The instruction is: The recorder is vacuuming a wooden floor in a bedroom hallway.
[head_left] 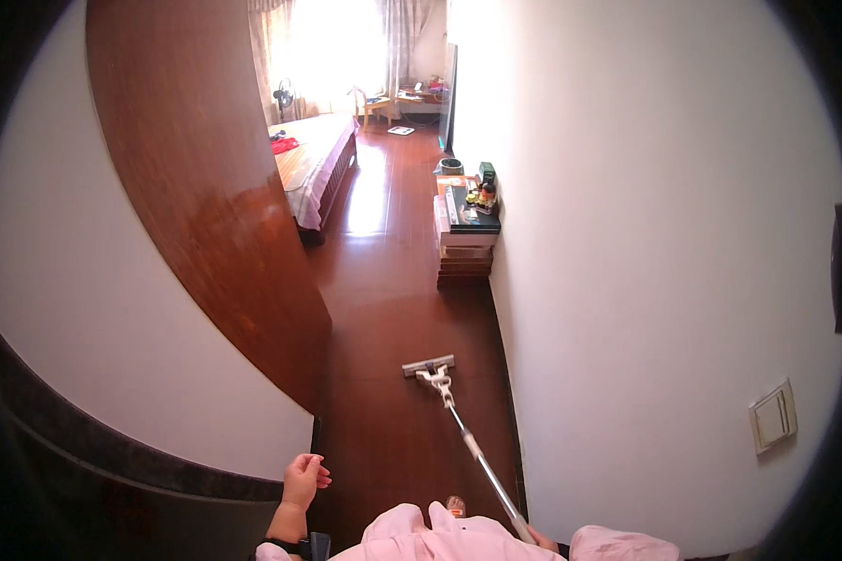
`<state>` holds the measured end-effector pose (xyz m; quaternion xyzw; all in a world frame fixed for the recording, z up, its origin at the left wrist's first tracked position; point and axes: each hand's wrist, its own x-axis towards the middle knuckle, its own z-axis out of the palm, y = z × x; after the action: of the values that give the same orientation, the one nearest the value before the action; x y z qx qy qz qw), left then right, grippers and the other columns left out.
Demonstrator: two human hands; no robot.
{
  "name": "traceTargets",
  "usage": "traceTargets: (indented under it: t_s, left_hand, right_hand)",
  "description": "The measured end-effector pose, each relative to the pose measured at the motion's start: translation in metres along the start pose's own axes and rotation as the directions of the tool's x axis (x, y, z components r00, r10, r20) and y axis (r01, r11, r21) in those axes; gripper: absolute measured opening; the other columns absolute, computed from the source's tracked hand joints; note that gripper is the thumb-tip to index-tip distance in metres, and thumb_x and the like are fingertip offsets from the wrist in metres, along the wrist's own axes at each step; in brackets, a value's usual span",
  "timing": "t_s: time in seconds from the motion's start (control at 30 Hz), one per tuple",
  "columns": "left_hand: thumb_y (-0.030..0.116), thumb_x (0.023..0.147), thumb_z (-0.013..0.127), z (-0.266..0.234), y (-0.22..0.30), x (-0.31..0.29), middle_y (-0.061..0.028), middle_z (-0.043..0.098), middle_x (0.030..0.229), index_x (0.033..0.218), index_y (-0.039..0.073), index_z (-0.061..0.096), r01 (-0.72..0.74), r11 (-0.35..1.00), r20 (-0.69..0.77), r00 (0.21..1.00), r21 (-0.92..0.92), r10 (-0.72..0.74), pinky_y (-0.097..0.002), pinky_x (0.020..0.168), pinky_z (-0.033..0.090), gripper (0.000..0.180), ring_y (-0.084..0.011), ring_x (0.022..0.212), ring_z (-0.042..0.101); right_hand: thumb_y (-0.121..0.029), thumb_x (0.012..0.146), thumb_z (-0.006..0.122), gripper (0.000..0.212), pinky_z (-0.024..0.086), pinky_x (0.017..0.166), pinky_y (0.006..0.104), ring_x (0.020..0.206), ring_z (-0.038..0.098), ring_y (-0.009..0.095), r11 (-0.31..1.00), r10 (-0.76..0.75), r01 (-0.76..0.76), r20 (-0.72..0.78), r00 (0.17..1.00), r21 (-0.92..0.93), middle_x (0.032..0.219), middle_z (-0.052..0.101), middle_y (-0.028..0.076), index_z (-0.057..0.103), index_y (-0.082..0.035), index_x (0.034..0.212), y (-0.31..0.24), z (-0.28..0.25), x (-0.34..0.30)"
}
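A flat mop with a long pale handle point(482, 463) slants across the dark red-brown floor. Its narrow head point(428, 366) rests on the boards ahead of me, joined to the pole by a white hinged bracket. At the lower edge my right hand point(544, 541) is closed around the upper part of the pole, partly hidden by my pink sleeve. My left hand point(304, 479) hangs off to the left, near the end of the white wall. Its fingers are curled in, and nothing shows in them.
A brown wooden door point(196, 178) stands on the left. Further in are a bed point(320, 173) and a fan point(283, 93). Stacked boxes point(466, 252) with small items on top stand against the right wall point(646, 234), which bears a light switch point(772, 418).
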<state>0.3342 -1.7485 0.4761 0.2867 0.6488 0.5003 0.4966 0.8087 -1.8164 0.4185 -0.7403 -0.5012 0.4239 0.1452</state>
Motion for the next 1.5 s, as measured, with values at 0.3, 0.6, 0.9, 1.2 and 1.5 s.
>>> traceTargets:
  t_s: [0.3, 0.6, 0.9, 1.2, 1.5]
  left_hand:
    - [0.016, 0.093, 0.048, -0.027, 0.015, -0.061, -0.0084, 0.059, 0.068, 0.095, 0.001, 0.055, 0.015, 1.000, -0.283, 0.959, 0.011, -0.012, -0.0262, 0.046, 0.049, 0.017, -0.0156, 0.051, 0.058]
    - [0.016, 0.094, 0.046, -0.043, -0.008, -0.098, -0.0069, 0.059, 0.066, 0.093, 0.002, 0.054, 0.101, 0.995, -0.465, 0.881, 0.009, -0.085, -0.0259, 0.045, 0.049, 0.017, -0.0150, 0.051, 0.058]
    - [0.017, 0.094, 0.047, -0.024, -0.012, -0.022, -0.0069, 0.060, 0.069, 0.094, 0.001, 0.055, -0.007, 0.998, -0.190, 0.982, -0.061, -0.004, -0.0263, 0.047, 0.050, 0.018, -0.0155, 0.053, 0.059]
    - [0.015, 0.093, 0.048, 0.009, 0.006, 0.020, -0.0072, 0.059, 0.070, 0.094, 0.002, 0.056, -0.051, 0.998, 0.012, 0.999, -0.034, 0.051, -0.0260, 0.049, 0.050, 0.016, -0.0153, 0.054, 0.059]
    - [0.016, 0.093, 0.047, -0.033, 0.008, -0.022, -0.0072, 0.059, 0.069, 0.093, 0.002, 0.055, -0.033, 0.999, -0.217, 0.976, -0.030, 0.026, -0.0262, 0.046, 0.049, 0.016, -0.0150, 0.051, 0.058]
  right_hand:
    - [-0.017, 0.077, 0.055, 0.048, 0.048, 0.072, 0.0374, 0.084, 0.064, 0.028, 0.982, -0.185, 0.189, -0.129, 0.974, 0.020, 0.093, 0.065, 0.014, 0.054, -0.022, 0.124, -0.097, 0.062, 0.257]
    - [-0.024, 0.086, 0.044, 0.042, 0.044, 0.085, 0.0439, 0.103, 0.055, 0.039, 0.980, -0.191, 0.192, 0.020, 0.981, -0.051, 0.109, 0.058, 0.022, 0.046, -0.023, 0.129, -0.187, 0.083, 0.315]
    - [-0.023, 0.078, 0.059, 0.057, 0.045, 0.086, 0.0367, 0.102, 0.059, 0.030, 0.977, -0.057, 0.065, 0.047, 0.997, -0.202, 0.109, 0.061, 0.018, 0.044, -0.017, 0.133, 0.010, -0.013, 0.099]
    - [-0.023, 0.078, 0.059, 0.056, 0.046, 0.085, 0.0378, 0.101, 0.059, 0.033, 0.991, -0.124, 0.125, -0.022, 0.992, 0.053, 0.109, 0.061, 0.019, 0.044, -0.017, 0.132, 0.094, -0.020, -0.002]
    - [-0.023, 0.080, 0.056, 0.051, 0.046, 0.083, 0.0406, 0.095, 0.060, 0.035, 0.992, -0.122, 0.122, -0.073, 0.990, -0.007, 0.104, 0.062, 0.020, 0.046, -0.021, 0.130, -0.015, 0.034, 0.087]
